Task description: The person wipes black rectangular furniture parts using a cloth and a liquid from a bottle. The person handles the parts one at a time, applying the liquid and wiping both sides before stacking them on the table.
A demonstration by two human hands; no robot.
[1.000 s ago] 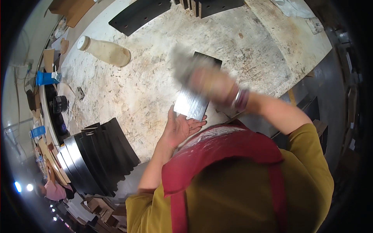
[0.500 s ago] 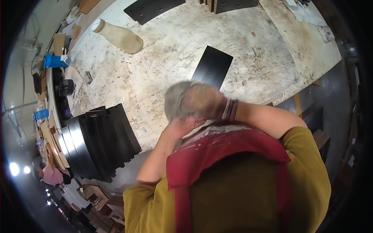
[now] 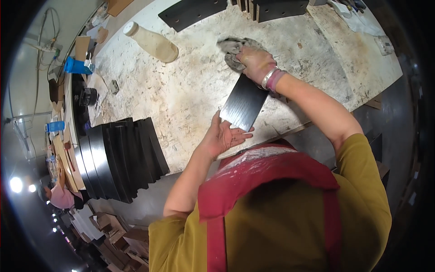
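Observation:
A grey rag (image 3: 234, 50) is bunched under my right hand (image 3: 258, 63), which grips it at the far end of a black rectangular panel (image 3: 244, 102). The panel lies flat on the worktable, its near part shining with fine streaks. My left hand (image 3: 222, 137) rests at the panel's near left corner, thumb along the left edge and fingers spread along the near edge. To the left stands a row of several dark panels (image 3: 118, 158), packed side by side.
The stained pale worktable (image 3: 195, 72) has a cloudy bottle (image 3: 154, 43) lying at its far left. More dark pieces with holes (image 3: 192, 13) stand along the far edge. A blue cup (image 3: 78, 66) sits farther left. Another person in pink (image 3: 62, 197) is at the far left.
My hands, earlier together with the rag near my body, are now apart. The right has moved out with the rag to the panel's far end; the left is at its near corner.

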